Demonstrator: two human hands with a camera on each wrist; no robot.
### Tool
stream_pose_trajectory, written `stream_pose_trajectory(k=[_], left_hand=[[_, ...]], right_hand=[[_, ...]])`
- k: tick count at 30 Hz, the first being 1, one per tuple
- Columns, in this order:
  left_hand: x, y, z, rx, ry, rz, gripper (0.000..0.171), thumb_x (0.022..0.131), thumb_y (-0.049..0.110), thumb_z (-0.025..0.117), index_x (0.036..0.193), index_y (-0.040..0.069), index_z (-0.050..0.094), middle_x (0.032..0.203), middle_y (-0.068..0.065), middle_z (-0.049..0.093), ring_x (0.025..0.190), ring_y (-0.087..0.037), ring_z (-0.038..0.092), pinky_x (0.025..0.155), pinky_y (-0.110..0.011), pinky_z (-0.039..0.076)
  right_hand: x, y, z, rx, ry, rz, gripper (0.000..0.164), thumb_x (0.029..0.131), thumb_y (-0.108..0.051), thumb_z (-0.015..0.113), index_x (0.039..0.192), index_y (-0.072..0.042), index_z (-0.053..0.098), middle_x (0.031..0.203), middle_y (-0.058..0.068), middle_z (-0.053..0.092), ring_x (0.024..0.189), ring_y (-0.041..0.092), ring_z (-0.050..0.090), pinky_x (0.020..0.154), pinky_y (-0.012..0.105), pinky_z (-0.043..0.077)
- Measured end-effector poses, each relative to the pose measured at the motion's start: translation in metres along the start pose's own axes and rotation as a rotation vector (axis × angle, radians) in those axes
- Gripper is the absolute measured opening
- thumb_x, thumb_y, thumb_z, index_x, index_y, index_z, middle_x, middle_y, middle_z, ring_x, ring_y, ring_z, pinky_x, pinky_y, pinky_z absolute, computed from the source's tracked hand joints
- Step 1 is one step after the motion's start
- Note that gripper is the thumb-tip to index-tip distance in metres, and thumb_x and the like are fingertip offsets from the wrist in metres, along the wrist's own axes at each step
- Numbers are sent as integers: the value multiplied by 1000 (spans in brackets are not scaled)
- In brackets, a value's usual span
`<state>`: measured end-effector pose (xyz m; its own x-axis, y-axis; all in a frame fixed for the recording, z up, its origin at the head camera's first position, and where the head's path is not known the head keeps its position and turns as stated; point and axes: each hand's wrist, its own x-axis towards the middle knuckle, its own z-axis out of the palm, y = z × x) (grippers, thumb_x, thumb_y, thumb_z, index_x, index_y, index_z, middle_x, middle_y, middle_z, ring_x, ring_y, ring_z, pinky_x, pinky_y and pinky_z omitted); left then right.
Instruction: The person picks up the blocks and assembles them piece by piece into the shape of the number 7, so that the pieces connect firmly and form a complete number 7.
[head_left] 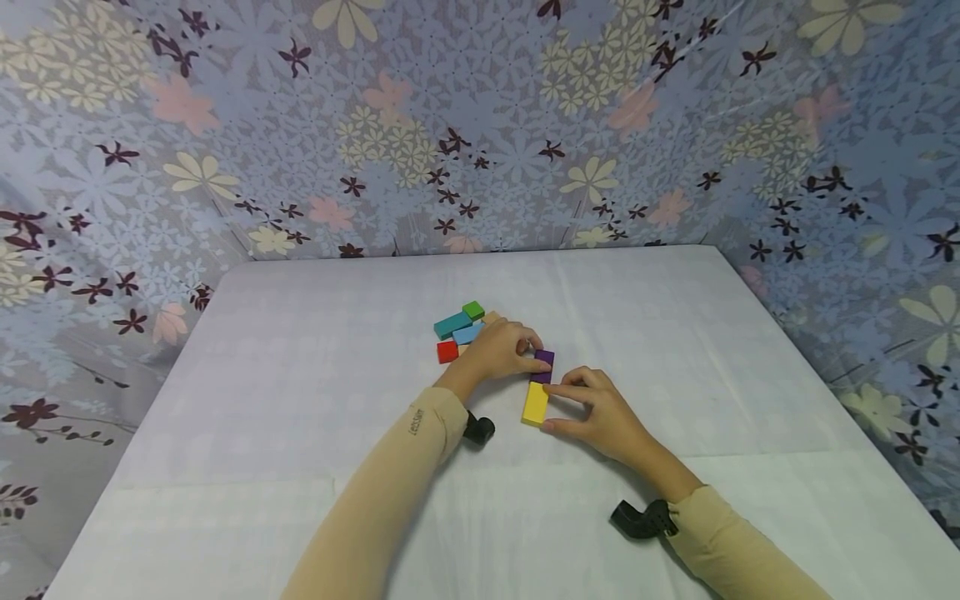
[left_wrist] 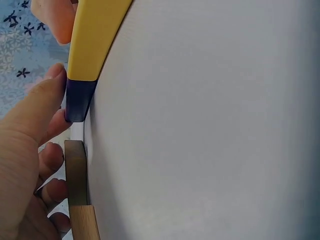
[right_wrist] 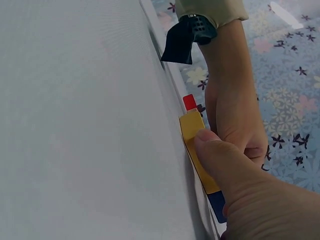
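Observation:
My left hand point(head_left: 501, 348) pinches a purple block point(head_left: 543, 357) between thumb and index finger. End to end with it lies a yellow block point(head_left: 535, 404), nearer to me on the white cloth. My right hand point(head_left: 606, 417) holds the yellow block from the right, with the thumb at its near end and the index finger by the joint with the purple one. In the left wrist view, the yellow block point(left_wrist: 95, 45) and the purple block point(left_wrist: 79, 102) touch. The right wrist view shows my thumb point(right_wrist: 212, 142) on the yellow block.
Left of the hands lie a teal block point(head_left: 452, 324), a green block point(head_left: 473, 310), a blue block point(head_left: 467, 334), a red block point(head_left: 447, 352) and wooden ones, partly hidden by my left hand. A white-covered table point(head_left: 300, 375) stands before a flowered cloth point(head_left: 450, 125).

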<state>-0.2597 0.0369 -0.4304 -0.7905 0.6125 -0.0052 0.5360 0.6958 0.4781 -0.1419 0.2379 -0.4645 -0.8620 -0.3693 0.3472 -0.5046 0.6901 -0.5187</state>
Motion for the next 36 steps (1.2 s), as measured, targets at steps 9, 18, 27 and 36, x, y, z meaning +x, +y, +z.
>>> stream_pose_trajectory(k=[9, 18, 27, 36], left_hand=[[-1, -4, 1, -23, -1, 4, 40, 86, 50, 73, 114, 23, 74, 74, 4, 54, 80, -12, 49, 71, -23, 36], [-9, -12, -6, -228, 24, -20, 44, 88, 36, 75, 126, 14, 67, 91, 1, 60, 90, -13, 52, 80, -23, 47], [-30, -33, -24, -332, 151, -56, 53, 84, 24, 81, 132, 13, 63, 111, -6, 60, 106, -23, 58, 95, -37, 51], [-49, -57, -33, -208, 297, -166, 38, 94, 30, 68, 128, 17, 65, 115, -6, 62, 109, -24, 54, 97, -44, 47]], right_hand=[[2, -2, -2, 9, -36, 66, 55, 77, -38, 85, 125, -18, 70, 116, -2, 58, 111, 17, 49, 92, 40, 45], [9, -1, -1, -40, -50, 141, 73, 81, -49, 79, 141, -15, 56, 119, 3, 61, 115, 25, 51, 94, 46, 42], [16, -5, -2, -110, -121, 171, 83, 80, -58, 75, 146, -13, 51, 126, 5, 55, 117, 28, 48, 102, 55, 37], [16, -4, 0, -106, -130, 184, 85, 78, -58, 77, 146, -14, 51, 126, 7, 54, 118, 28, 47, 106, 58, 33]])
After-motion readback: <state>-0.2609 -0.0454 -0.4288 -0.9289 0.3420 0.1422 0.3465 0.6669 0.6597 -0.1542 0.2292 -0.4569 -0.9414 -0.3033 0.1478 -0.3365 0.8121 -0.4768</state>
